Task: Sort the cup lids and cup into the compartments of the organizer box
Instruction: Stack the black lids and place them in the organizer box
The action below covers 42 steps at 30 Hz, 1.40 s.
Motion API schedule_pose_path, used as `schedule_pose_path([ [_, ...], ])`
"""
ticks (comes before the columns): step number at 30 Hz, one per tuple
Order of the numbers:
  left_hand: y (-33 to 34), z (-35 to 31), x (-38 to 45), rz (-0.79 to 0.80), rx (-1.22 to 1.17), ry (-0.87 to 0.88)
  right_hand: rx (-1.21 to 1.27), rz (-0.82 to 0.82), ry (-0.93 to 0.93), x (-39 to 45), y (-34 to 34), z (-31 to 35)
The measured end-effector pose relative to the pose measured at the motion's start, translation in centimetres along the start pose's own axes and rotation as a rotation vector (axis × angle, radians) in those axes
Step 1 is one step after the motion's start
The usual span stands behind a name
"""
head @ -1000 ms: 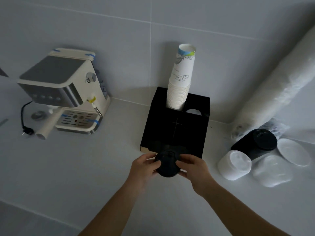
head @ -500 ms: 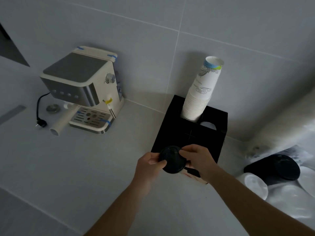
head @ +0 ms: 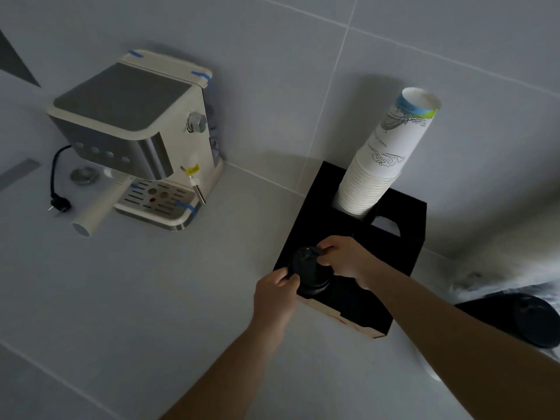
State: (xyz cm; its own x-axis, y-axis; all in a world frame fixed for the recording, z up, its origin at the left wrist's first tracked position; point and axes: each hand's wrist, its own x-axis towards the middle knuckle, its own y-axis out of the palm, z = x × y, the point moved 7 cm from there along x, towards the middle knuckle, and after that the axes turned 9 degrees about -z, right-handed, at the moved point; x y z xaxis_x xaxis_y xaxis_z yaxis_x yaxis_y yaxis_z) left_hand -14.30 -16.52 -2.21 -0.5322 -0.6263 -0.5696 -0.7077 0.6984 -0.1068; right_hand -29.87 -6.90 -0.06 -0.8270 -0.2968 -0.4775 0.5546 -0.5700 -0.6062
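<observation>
A black organizer box (head: 406, 225) stands on the counter against the tiled wall. A tall stack of white paper cups (head: 385, 156) rises from its back left compartment. Both hands hold a short stack of black cup lids (head: 307, 272) over the box's front left compartment. My left hand (head: 274, 294) grips the lids' near left edge. On the far right edge sits my right hand (head: 345, 259). Whether the lids rest inside the compartment is hidden by the dark box.
A cream and steel espresso machine (head: 136, 137) with its loose plug (head: 59, 203) stands at the left. More black lids (head: 527, 319) lie at the right edge beside a pale plastic sleeve (head: 497, 262).
The black lids have gone forward and up from in front of the box to over its front left compartment, both hands still on them. The view swung left.
</observation>
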Motion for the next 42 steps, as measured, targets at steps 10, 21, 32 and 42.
schedule_pose_path([
  [10,2.7,1.0,0.0,0.171,-0.267,-0.324,-0.309,0.115,-0.046,1.6,1.9,1.3],
  [21,3.3,-1.5,0.0,0.213,-0.581,-0.472,-0.327,0.132,0.017,2.7,2.7,1.0],
  [32,3.6,-1.9,1.6,0.134,-0.401,-0.438,-0.498,0.126,-0.004,2.3,3.8,1.1],
  [42,3.2,-2.1,1.4,0.146,-0.408,-0.457,-0.246,0.107,0.153,2.2,2.6,0.7],
])
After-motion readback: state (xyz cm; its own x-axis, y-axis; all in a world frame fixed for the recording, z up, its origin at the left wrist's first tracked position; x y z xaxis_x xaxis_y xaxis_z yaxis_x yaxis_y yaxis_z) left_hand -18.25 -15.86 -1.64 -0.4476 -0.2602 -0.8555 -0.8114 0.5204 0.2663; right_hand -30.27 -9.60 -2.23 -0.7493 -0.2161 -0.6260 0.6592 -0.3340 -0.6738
